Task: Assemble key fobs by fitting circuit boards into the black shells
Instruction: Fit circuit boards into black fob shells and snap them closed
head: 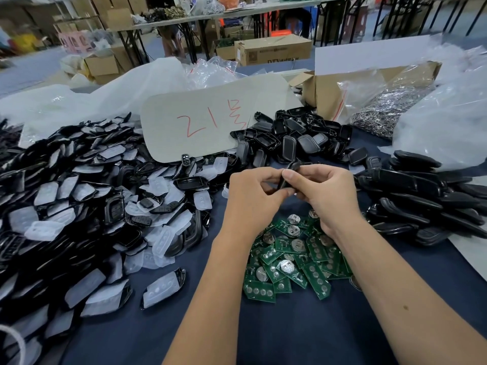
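Both hands hold one black plastic key-fob shell over the middle of the worktop.

I see my left hand (253, 191) and right hand (325, 192) meeting above the dark blue cloth-covered worktop (210, 333), fingers and thumbs of both curled round the black plastic key-fob shell (287, 177), which stands roughly on edge between them; I cannot tell whether a board sits inside it. Just below my wrists lies the heap of green circuit boards with round silver battery clips (290, 262). Toward the left edge spreads a big pile of black shell halves and translucent white rubber button pads (87, 206). Toward the right edge lies a pile of closed black fobs (421, 196). Behind my hands rests a pale grey card marked in red (210, 122).
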Motion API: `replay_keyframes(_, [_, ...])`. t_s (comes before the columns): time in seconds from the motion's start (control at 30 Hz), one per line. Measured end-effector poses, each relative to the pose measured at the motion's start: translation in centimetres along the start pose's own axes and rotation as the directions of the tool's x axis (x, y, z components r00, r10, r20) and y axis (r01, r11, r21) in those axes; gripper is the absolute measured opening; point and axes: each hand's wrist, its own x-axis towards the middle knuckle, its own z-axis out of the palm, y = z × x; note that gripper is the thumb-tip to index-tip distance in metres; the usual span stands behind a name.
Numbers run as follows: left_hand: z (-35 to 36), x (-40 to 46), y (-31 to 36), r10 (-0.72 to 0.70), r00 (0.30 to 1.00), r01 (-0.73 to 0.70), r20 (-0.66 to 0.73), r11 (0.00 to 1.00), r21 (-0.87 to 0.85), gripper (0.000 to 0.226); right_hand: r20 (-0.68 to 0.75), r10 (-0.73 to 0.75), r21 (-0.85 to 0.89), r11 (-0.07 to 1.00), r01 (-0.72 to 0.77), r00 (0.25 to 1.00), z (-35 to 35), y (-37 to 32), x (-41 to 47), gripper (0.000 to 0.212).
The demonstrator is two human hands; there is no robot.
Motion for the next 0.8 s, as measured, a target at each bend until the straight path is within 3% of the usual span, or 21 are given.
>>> replay_keyframes(0.07, [0.1, 0.0, -0.1, -0.034, 0.999, 0.034, -0.019, 0.999, -0.001, 0.024, -0.036, -0.046, -0.116, 0.992, 0.041, 0.998, 0.0, 0.4, 0.1, 0.038])
replay_keyframes(0.2, [-0.1, -0.1, -0.3, -0.156, 0.988, 0.155, 0.006, 0.973, -0.17, 0.016, -0.013, -0.113, -0.265, 0.959, 0.106, 0.993, -0.2, 0.6, 0.2, 0.043])
replay_keyframes(0.3, [-0.5, 0.1, -0.5, -0.172, 0.985, 0.172, 0.015, 0.968, -0.184, 0.03, 0.121, -0.073, -0.132, 0.987, 0.089, 0.99, -0.7, 0.4, 0.6, 0.018])
replay_keyframes(0.43, [-0.6, 0.2, -0.8, -0.143, 0.989, 0.147, 0.039, 0.977, -0.154, 0.047, 0.292, -0.109, -0.055, 0.99, 0.13, 0.95, -1.4, 0.4, 0.9, 0.019])
replay_keyframes(0.57, [-1.0, 0.2, -1.0, -0.202, 0.979, 0.202, 0.02, 0.958, -0.205, 0.027, 0.266, -0.127, 0.004, 0.991, 0.131, 0.956, -1.5, 0.3, 0.9, 0.012])
replay_keyframes(0.67, [-1.5, 0.3, -1.1, -0.242, 0.969, 0.248, 0.055, 0.93, -0.272, 0.025, 0.267, -0.119, 0.061, 0.992, 0.106, 0.956, -1.6, 0.2, 0.9, 0.013])
replay_keyframes(0.8, [-1.7, 0.4, -1.1, -0.23, 0.971, 0.239, 0.065, 0.941, -0.238, 0.025, 0.328, -0.096, 0.102, 0.993, 0.066, 0.94, -1.6, 0.2, 0.8, 0.016])
